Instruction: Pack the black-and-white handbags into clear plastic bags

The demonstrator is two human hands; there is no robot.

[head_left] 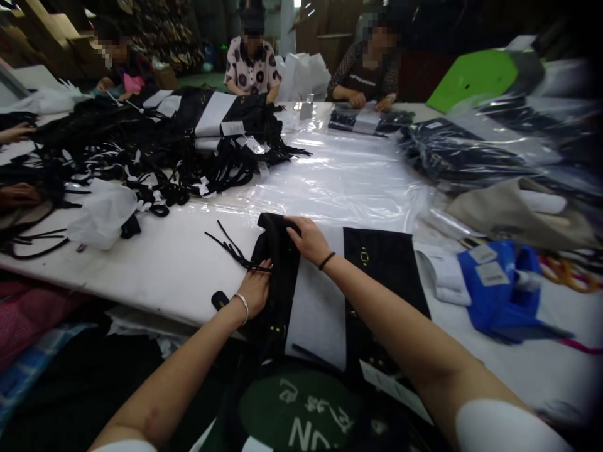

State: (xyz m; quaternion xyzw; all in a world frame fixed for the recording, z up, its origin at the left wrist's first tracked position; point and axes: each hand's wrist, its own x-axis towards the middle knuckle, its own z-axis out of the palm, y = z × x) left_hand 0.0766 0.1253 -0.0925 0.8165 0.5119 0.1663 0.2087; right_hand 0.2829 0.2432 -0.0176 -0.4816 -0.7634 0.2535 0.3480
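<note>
Showing the tabletop (179,257), with a black bag (389,270) at its near edge, between both forearms; where its underside sags past that edge, its weight could drag it down. Beyond the bag, a black heap (141,135) of strapped goods lies loosely strewn; a strap snagged from it could pull neighbours along. Directly beyond the bag, clear plastic film (348,179) is spread flat; being slick, it could slide or crease if pushed. Across the bag, a white band (318,307) could skew or wrinkle should the cloth beneath bunch up. The right hand (308,242) lies on the bag's folded far corner, thumb slightly apart from the fingers; the left hand (258,290) lies along its left side, fingers together. Whether either pinches the cloth cannot be told; uneven pressure could let the fold spring open. Thin cords (230,248), trailing left of the bag, could become trapped under the fold.
</note>
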